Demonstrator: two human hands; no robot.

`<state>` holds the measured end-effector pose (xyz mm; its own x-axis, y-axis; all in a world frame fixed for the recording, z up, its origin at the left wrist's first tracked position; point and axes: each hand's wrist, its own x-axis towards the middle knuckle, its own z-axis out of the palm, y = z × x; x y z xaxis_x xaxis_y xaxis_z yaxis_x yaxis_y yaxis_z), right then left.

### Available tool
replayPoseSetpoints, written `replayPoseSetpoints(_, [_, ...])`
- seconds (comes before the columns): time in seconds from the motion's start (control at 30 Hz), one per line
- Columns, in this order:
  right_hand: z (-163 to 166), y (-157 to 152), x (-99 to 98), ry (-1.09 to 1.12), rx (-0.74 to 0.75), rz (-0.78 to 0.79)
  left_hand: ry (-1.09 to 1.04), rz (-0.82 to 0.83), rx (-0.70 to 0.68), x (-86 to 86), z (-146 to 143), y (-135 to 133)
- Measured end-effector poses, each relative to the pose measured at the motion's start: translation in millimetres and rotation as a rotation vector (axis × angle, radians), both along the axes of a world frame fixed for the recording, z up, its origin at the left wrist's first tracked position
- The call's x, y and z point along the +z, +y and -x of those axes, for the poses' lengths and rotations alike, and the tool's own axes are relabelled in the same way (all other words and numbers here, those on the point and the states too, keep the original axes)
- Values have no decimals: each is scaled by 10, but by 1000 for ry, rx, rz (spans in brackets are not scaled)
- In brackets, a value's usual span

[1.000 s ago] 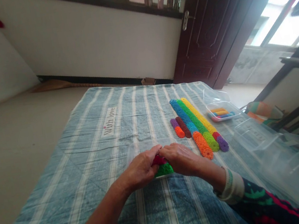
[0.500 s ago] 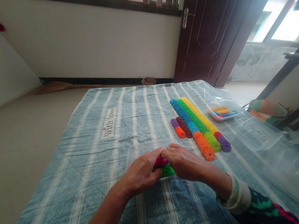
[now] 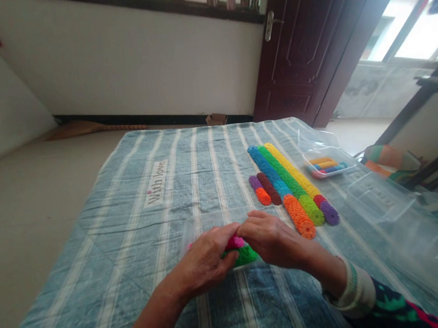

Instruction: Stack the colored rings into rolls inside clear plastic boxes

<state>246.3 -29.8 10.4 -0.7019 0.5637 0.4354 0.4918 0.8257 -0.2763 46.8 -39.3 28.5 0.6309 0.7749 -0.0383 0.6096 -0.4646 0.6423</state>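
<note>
Cloth's far edge (image 3: 196, 130) lies beyond both hands (image 3: 208, 259) (image 3: 273, 238), curled over pink pieces (image 3: 235, 242), grip unclear.

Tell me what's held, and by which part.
The left hand appears to hold the pink piece near its exposed end; the exact hold is hidden. Whether the right hand holds anything cannot be told.

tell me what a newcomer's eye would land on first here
Likely first, the long rows of bright, notched plastic discs, right of centre on the blue-and-white striped cloth. Then the bare left hand and right hand, close together over pink and green pieces in a clear plastic box at lower centre.
</note>
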Motion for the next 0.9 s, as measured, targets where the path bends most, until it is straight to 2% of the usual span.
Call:
replayPoseSetpoints(0.1, [-155, 106, 89, 132, -126, -76, 56, -9, 54, -27, 14, -12])
replayPoseSetpoints(0.17, [-295, 239, 142, 139, -249, -86, 84, -8, 71, -28, 16, -19])
replayPoseSetpoints(0.27, [-485, 481, 166, -47, -405, 10, 90, -25, 60, -11, 11, -25])
replayPoseSetpoints(0.33, [-558, 618, 141, -187, -450, 90, 89, -37, 49, 0, 8, -25])
replayPoseSetpoints(0.57, [-555, 832, 57, -387, -409, 174, 89, -44, 42, -18, 9, -11])
replayPoseSetpoints(0.9, [-552, 918, 22, -425, -405, 216, 106, -20, 52, -12, 2, -11])
